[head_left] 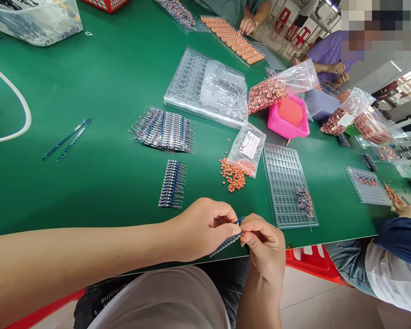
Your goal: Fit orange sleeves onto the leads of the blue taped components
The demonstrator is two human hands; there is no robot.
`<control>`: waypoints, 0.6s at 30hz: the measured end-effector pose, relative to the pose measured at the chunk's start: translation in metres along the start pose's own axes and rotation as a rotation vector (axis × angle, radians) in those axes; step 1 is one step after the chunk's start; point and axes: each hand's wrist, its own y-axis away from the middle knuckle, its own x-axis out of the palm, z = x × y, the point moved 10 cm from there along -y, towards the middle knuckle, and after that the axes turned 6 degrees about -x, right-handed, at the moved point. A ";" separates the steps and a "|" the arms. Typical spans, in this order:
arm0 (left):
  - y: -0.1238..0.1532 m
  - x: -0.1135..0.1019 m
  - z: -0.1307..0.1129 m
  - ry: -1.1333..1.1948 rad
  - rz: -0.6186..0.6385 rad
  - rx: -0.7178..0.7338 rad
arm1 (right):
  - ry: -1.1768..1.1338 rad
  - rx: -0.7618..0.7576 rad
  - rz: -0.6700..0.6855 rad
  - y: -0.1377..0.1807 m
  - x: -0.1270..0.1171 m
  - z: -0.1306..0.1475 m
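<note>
My left hand (pixel 205 228) is closed around a strip of blue-taped, wire-leaded components (pixel 226 245), near the table's front edge. Against the strip's right end, the fingertips of my right hand (pixel 267 242) are pinched together; what lies between them is too small to make out. Just beyond the hands is a pile of small orange rings (pixel 235 178), spilling from a labelled clear bag (pixel 248 147). To the right lies a clear compartment tray (pixel 282 173) with a cluster of leaded parts with orange rings (pixel 304 202) at its near right corner.
More component strips (pixel 173 183) and a larger stack (pixel 166 129) lie left of centre. Behind them are stacked clear trays (pixel 183 75), a pink basket (pixel 287 125) and a bag of copper-coloured rings (pixel 269 93). Co-workers sit opposite and at right. A white cable (pixel 24 107) curves at left.
</note>
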 end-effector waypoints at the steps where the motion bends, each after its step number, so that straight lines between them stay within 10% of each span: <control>1: 0.000 0.000 0.001 -0.003 -0.001 -0.006 | 0.003 -0.008 -0.002 0.000 0.000 0.001; 18: 0.000 0.002 0.001 0.009 0.021 -0.012 | 0.006 -0.023 0.000 0.000 -0.001 0.002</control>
